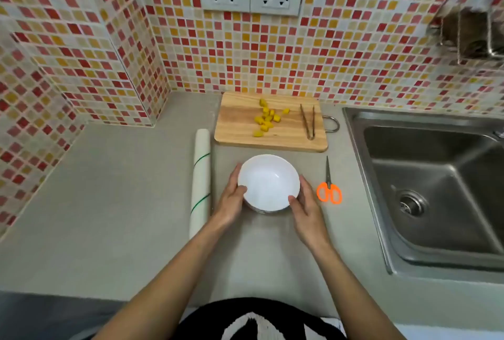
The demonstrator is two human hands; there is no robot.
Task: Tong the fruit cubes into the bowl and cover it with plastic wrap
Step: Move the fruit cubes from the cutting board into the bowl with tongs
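2 hands grasp the empty bowl [268,182] on the counter [109,203]: left hand [231,199], right hand [306,210]. We judge positioning underway. Next, we need the tongs [308,121] beside the fruit cubes [267,118] on the board [237,124].

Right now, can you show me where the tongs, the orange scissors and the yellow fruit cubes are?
tongs [308,121]: head view, middle of the two arms.
orange scissors [329,192]: head view, where the handle loops meet.
yellow fruit cubes [267,118]: head view, centre of the pile on the cutting board.
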